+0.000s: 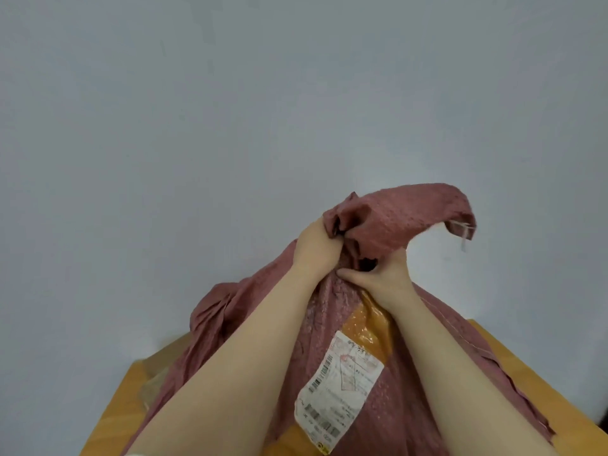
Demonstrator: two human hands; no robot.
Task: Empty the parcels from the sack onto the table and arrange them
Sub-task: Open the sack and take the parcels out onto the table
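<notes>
Sack | our left hand [311,248] and right hand [383,274], each grip closed on the limp dusty-pink woven sack [411,212], bunch it above the orange wooden counter [112,419] | Handling | soft, slack; yellow bubble-mailer parcel [368,327] probably light; hold the gathered end

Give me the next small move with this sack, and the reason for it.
Probably lift the bunched end higher. The left hand and right hand both grip the gathered top of the dusty-pink woven sack, which rests on the wooden table; a yellow padded parcel with a white label shows beneath.
</notes>
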